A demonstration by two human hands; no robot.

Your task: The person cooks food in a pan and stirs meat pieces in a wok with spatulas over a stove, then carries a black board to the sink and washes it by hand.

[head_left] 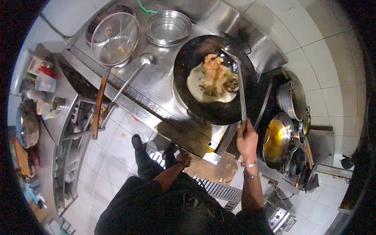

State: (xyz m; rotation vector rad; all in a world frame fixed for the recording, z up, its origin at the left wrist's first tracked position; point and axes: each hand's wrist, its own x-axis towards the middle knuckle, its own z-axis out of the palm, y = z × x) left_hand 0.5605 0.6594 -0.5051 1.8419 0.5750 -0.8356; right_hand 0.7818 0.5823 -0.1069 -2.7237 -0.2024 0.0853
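Note:
My right hand is closed around the long metal handle of a wok spatula. Its far end reaches to the back of a black wok, where the head shows nearly edge-on. Inside the wok, a pale, foamy liquid surrounds an orange-brown clump of food, with darker bits on the right. My left hand is low in front of my body, by the stove's front edge, below the wok. Its fingers are too small and dim to make out.
Left of the wok are a wooden-handled mesh strainer, a metal ladle and stacked steel bowls. A pan of yellow oil and a steel pot stand on the right. Shelving lines the left.

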